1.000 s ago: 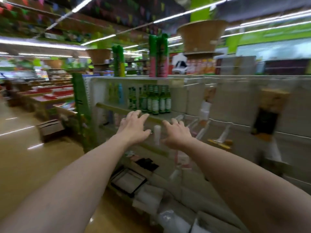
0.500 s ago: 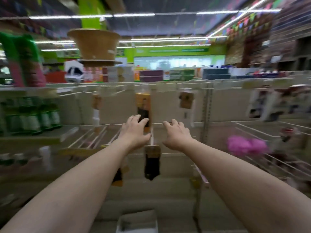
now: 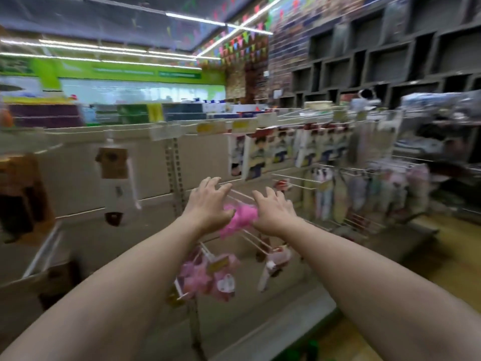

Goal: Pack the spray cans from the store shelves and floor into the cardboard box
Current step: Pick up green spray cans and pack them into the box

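Observation:
Both my arms stretch forward in front of a beige store shelf unit [image 3: 78, 183]. My left hand [image 3: 208, 204] hangs in the air with fingers loosely spread, holding nothing. My right hand [image 3: 273, 209] is beside it, also with relaxed fingers and nothing in it. Neither a spray can nor a cardboard box shows in this blurred view. A pink fluffy item [image 3: 242, 217] on a peg hook lies behind and between my hands.
White wire peg hooks [image 3: 294, 178] jut from the shelf with hanging packets, pink goods [image 3: 205, 277] below and pastel items [image 3: 364, 188] to the right. Dark wall cubbies [image 3: 390, 61] rise at the far right. Yellowish floor [image 3: 442, 256] runs along the right.
The view has swung to the right along the shelves: the green bottles and tall cans have left the frame and the pink items and hanging packets have come in. Both hands stay outstretched and empty.

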Demonstrator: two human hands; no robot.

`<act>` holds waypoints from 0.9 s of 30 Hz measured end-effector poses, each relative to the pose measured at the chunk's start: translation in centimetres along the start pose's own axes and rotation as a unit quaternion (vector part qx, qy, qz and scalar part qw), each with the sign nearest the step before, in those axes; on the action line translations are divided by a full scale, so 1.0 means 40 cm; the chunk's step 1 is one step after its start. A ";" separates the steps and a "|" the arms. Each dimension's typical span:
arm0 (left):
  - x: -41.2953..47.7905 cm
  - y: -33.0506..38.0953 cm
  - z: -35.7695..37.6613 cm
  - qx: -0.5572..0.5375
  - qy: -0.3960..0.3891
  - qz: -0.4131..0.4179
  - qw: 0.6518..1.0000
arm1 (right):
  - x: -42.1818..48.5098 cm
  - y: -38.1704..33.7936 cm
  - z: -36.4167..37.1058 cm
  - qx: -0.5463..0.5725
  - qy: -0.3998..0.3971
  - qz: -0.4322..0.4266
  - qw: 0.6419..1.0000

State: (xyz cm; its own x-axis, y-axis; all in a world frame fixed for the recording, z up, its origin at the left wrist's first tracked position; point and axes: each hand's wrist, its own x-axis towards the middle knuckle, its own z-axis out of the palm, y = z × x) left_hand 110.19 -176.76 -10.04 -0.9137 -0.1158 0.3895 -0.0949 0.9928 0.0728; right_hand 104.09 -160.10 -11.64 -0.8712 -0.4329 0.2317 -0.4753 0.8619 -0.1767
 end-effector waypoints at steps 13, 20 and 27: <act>0.253 0.402 0.287 -0.089 -0.083 0.217 0.968 | -0.054 0.449 0.041 -0.007 -0.012 0.234 0.972; 0.272 0.524 0.493 -0.112 -0.167 0.319 0.926 | -0.108 0.557 0.163 -0.007 -0.039 0.390 0.920; 0.217 0.598 0.737 -0.123 -0.281 0.374 0.875 | -0.206 0.631 0.387 0.005 -0.121 0.495 0.860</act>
State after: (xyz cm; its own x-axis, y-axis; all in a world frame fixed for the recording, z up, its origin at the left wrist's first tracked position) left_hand 88.35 -153.16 -32.01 -0.7400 0.6658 -0.0956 0.6384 0.7399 0.2120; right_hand 97.36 -138.88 -32.79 -0.8493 0.4687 -0.2429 0.5144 0.8383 -0.1809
